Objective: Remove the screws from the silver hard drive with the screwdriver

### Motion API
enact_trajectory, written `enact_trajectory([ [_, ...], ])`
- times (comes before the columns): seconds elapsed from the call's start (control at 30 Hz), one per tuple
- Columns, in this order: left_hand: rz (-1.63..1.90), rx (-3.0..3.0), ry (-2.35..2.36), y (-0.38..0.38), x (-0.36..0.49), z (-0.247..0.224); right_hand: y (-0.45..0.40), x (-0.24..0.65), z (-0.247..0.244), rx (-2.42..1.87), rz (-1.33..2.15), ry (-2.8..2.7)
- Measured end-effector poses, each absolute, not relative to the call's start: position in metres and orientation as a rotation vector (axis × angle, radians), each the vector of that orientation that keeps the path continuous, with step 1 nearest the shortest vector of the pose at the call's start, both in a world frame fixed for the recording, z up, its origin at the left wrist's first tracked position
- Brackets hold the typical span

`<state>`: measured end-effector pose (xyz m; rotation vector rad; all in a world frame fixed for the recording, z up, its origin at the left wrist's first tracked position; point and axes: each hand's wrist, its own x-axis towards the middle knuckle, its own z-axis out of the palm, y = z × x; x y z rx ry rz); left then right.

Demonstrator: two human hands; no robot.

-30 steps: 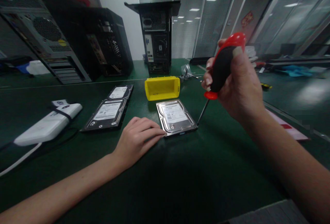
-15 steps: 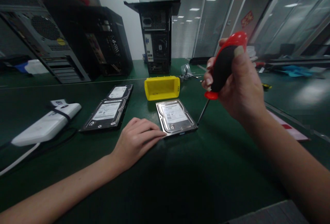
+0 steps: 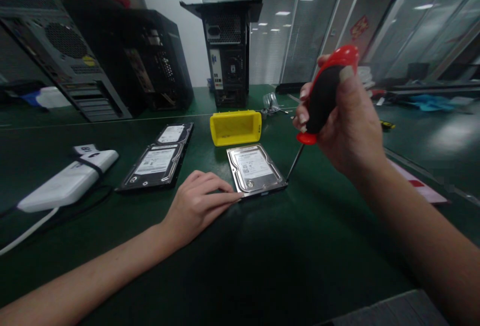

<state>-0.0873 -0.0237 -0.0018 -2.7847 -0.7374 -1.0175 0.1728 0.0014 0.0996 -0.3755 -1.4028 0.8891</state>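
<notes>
A silver hard drive [image 3: 255,168] with a white label lies flat on the green table [image 3: 240,266]. At its near left corner, my left hand [image 3: 202,203] rests on the table, its closed fingertips touching the drive's edge. My right hand [image 3: 345,121] is wrapped round the red and black handle of a screwdriver [image 3: 324,96], thumb along the grip. The slanting shaft reaches down to the drive's near right corner, tip at the edge. Just behind the drive stands a yellow bin [image 3: 236,128], its open side facing me.
Further drives [image 3: 155,161] lie left of the bin, near a white power strip [image 3: 69,181] with cables. Computer cases [image 3: 228,56] stand at the back and left. A clear cup [image 3: 270,101] sits behind the bin. A pink and white sheet [image 3: 420,183] lies right.
Both hands and the drive are almost where they were. The screwdriver handle and my right hand have shifted very slightly left.
</notes>
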Motion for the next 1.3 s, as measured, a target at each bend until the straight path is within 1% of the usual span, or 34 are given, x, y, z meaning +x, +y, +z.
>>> enact_trajectory([
  [0.5, -1.01, -2.803, -0.671, -0.022, -0.089, -0.004, 0.004, 0.175, 0.099, -0.342, 0.873, -1.432],
  [0.97, -0.988, -2.796, -0.657, -0.021, -0.088, -0.007, 0.011, 0.179, 0.094, -0.329, 0.698, -1.485],
  [1.17, -1.02, -2.855, -0.679, -0.023, -0.087, -0.001, -0.001, 0.179, 0.103, -0.434, 0.806, -1.495],
  [1.3, -1.044, -2.872, -0.681, -0.023, -0.088, -0.002, 0.0, 0.177, 0.103, -0.452, 0.739, -1.47],
])
